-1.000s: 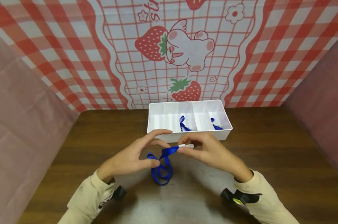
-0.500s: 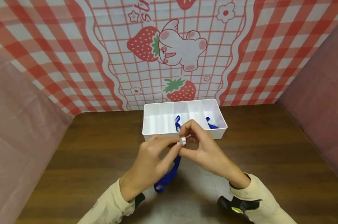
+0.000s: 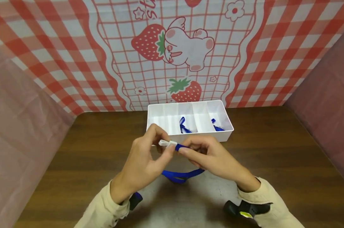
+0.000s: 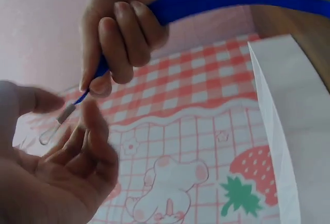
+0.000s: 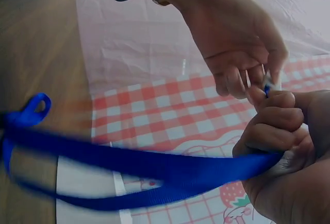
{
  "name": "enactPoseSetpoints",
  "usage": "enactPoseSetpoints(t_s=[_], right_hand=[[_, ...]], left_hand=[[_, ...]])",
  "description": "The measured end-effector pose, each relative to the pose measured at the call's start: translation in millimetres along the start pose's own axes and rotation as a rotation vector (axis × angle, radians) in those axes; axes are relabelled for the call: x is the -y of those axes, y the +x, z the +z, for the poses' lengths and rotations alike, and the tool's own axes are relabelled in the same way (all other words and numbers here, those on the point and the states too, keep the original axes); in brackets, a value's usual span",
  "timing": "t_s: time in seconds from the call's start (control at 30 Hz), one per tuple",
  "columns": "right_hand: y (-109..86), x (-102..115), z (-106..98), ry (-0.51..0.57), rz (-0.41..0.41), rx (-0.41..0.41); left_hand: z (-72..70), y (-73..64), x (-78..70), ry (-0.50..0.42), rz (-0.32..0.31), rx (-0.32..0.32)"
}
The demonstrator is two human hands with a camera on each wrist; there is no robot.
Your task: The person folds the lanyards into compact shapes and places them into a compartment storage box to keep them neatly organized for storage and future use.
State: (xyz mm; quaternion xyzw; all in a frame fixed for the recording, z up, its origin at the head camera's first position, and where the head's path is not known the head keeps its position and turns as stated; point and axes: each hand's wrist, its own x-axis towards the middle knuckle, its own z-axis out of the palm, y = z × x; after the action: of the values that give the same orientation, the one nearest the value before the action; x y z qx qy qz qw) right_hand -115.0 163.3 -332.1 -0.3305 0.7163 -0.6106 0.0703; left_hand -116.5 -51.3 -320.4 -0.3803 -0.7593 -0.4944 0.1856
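A blue ribbon lanyard (image 3: 180, 176) with a white end piece (image 3: 168, 143) and thin loop is held between both hands, in front of the white tray. My left hand (image 3: 144, 161) has its thumb and fingertips at the white end piece, seemingly pinching it. The right hand (image 3: 212, 155) pinches the blue ribbon just beside that end piece. Its other fingers curl round the strap (image 4: 216, 0), as the left wrist view shows. From there the strap (image 5: 206, 175) hangs out of the right hand in a long loop.
A white divided tray (image 3: 200, 118) stands at the back of the wooden table (image 3: 274, 142). Blue lanyards (image 3: 184, 126) lie in its middle compartment, and more blue ribbon (image 3: 217, 126) lies in the rightmost one. A checked strawberry cloth (image 3: 186, 47) hangs behind.
The strap, earlier bunched by the left hand, now hangs from the right. The white end has turned from pointing right to pointing left, now at the left fingertips.
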Motion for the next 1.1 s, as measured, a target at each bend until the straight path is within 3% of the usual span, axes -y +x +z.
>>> enactPoseSetpoints(t_s=[0.1,0.2,0.63,0.77,1.1], right_hand=[[-0.6,2,0,-0.005,-0.013,0.011],[-0.5,3,0,0.007,-0.011,0.033],[-6.6,7,-8,-0.148,0.017,0.047],[-7.6,9,-10,-0.156,0.034,0.064],[-4.5,6,-11,-0.168,-0.032,0.095]], left_hand=[[-0.4,0.8,0.2,-0.058,-0.011,0.080],[-1.4,1.6,-0.3,-0.072,0.006,0.111],[-24.2,3.6,-2.0,-0.047,-0.015,0.042],[-25.7,4.1,-1.5,-0.055,-0.020,0.046],[-26.3,4.4,0.7,-0.089,-0.004,0.049]])
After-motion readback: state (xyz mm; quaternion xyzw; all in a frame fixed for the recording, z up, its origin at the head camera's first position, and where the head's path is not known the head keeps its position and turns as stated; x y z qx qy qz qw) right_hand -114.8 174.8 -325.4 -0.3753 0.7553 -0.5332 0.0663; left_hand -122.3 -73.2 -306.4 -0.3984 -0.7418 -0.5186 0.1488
